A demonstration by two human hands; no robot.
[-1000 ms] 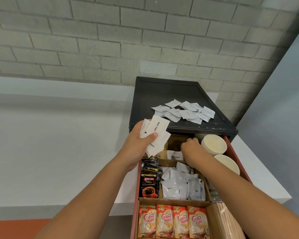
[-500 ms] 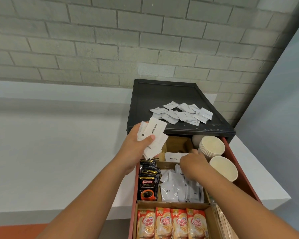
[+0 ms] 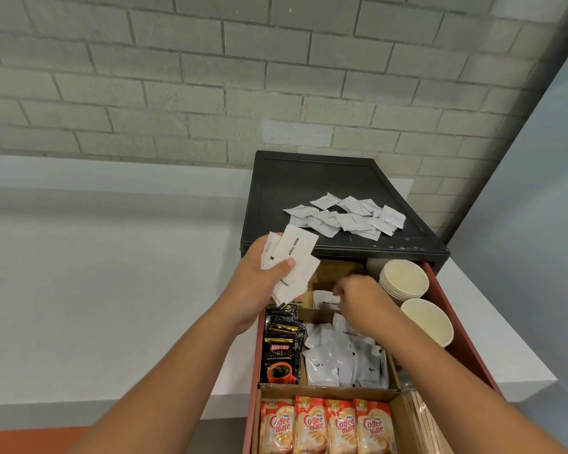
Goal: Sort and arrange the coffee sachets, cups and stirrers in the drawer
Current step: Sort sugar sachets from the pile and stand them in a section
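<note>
Over the drawer (image 3: 460, 326), left hand (image 3: 255, 285) gripping sugar sachets (image 3: 296, 254), right hand (image 3: 363, 301) blurred, grip unclear, four Coffee-mate sachets (image 3: 326, 425).

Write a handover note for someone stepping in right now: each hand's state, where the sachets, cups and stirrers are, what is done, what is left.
Left hand grips a bundle of white sugar sachets.
Right hand is down in the rear compartment; its grip is blurred.
Loose white sachets lie on the black cabinet top.
Done: cups, Kopiko sachets, Coffee mate sachets and stirrers sit in the drawer in separate places.
Left: house the bundle and the loose sachets.
</note>
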